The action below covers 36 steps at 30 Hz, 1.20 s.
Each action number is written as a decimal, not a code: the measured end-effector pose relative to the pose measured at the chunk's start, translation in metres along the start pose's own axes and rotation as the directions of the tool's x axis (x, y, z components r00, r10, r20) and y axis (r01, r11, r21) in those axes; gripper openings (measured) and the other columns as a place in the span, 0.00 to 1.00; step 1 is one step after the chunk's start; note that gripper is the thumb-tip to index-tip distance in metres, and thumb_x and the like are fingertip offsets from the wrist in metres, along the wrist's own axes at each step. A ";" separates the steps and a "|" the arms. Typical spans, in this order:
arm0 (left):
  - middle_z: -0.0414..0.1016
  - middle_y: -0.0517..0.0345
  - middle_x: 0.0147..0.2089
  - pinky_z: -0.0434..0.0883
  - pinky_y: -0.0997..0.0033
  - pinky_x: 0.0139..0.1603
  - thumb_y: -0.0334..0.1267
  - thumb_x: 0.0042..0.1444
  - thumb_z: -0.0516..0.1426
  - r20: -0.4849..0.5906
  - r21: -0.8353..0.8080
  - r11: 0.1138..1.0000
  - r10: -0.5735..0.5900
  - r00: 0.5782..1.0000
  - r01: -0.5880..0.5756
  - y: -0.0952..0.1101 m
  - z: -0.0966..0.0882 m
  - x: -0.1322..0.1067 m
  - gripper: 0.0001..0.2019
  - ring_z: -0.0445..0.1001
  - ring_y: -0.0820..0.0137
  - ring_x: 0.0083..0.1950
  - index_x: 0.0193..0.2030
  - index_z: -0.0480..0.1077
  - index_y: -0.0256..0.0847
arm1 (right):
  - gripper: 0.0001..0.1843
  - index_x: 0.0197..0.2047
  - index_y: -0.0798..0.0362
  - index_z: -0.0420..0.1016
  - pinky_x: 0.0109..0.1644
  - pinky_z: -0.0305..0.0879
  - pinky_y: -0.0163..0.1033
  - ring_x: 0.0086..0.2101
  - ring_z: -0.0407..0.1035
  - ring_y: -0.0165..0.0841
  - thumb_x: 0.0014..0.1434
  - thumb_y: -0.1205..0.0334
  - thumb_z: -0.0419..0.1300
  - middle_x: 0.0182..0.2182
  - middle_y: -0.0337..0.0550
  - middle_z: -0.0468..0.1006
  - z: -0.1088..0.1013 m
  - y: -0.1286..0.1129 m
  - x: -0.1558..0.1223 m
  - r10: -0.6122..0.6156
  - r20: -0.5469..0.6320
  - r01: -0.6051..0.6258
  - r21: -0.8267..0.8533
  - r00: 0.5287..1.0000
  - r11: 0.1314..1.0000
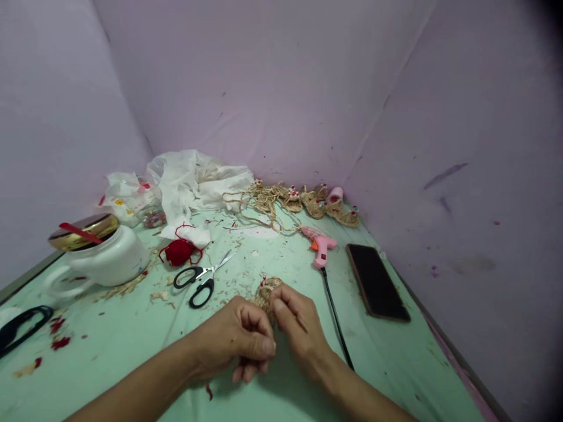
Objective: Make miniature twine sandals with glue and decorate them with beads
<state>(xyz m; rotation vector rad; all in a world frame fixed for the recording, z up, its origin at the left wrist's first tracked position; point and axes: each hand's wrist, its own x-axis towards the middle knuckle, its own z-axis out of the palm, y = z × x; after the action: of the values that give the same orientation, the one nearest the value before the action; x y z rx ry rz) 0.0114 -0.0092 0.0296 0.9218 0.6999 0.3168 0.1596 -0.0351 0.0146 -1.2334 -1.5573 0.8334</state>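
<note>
Straw-coloured cord makes up the braided piece (264, 298), marked by a small red detail at its far end. It lies on the green tabletop (127, 328), roughly midway between left and right edges and closer to the near edge than to the far one. The right hand (277, 296) is narrow, its thumb and forefinger apparently pinching the piece's right side. The left hand (269, 340) is curled, thumb tip against the forefinger, just nearer than the piece; whether a fine strand is held there cannot be told.

Good handling, as judged from this arrangement: the right hand steadies the coil by its side, away from the red detail, with pressure light enough to keep the braid flat. The left hand does the fine work with a small pinch, and is best kept low so that its knuckles do not cover the coil. Both wrists may rest on the tabletop for steadiness.

Relative positions: the piece sits beyond the left hand's fingertips and against those of the right. The scissors (213, 269) lie toward the left edge, within easy reach. The pink glue gun (322, 251) lies toward the far right corner; its black cable (335, 319) runs to the right forearm and is best kept from catching.
</note>
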 end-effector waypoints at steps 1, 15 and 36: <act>0.70 0.58 0.16 0.57 0.86 0.09 0.46 0.32 0.67 0.006 0.015 1.000 0.021 1.000 -0.021 0.004 -0.002 -0.004 0.18 0.64 0.81 0.12 0.19 0.68 0.32 | 0.12 0.23 0.52 0.57 0.25 0.50 0.33 0.21 0.53 0.27 0.57 0.60 0.46 0.19 0.33 0.57 -0.004 0.001 0.002 0.025 -0.054 -0.023 0.031 0.998 0.999; 0.64 0.67 0.16 0.54 0.82 0.13 0.39 0.39 0.59 -0.550 0.350 0.931 0.292 0.782 -0.102 0.026 -0.033 -0.003 0.10 0.59 0.80 0.15 0.26 0.67 0.35 | 0.15 0.37 0.59 0.77 0.31 0.61 0.27 0.26 0.64 0.25 0.45 0.73 0.57 0.31 0.41 0.73 -0.024 -0.030 -0.005 -0.070 0.904 -0.062 0.106 0.423 0.992; 0.63 0.66 0.17 0.55 0.78 0.15 0.37 0.44 0.53 -0.530 0.539 0.838 0.252 0.810 0.092 -0.002 -0.018 0.017 0.06 0.58 0.78 0.14 0.26 0.67 0.36 | 0.16 0.42 0.57 0.65 0.28 0.65 0.35 0.23 0.69 0.29 0.47 0.66 0.55 0.23 0.38 0.73 -0.024 0.036 0.031 0.433 0.084 -0.440 0.094 0.897 0.893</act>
<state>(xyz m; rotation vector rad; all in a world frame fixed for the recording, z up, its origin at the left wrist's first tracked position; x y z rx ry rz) 0.0119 0.0097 0.0139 1.4272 1.3761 0.5064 0.1921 0.0032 -0.0026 -1.5145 -1.2726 1.2392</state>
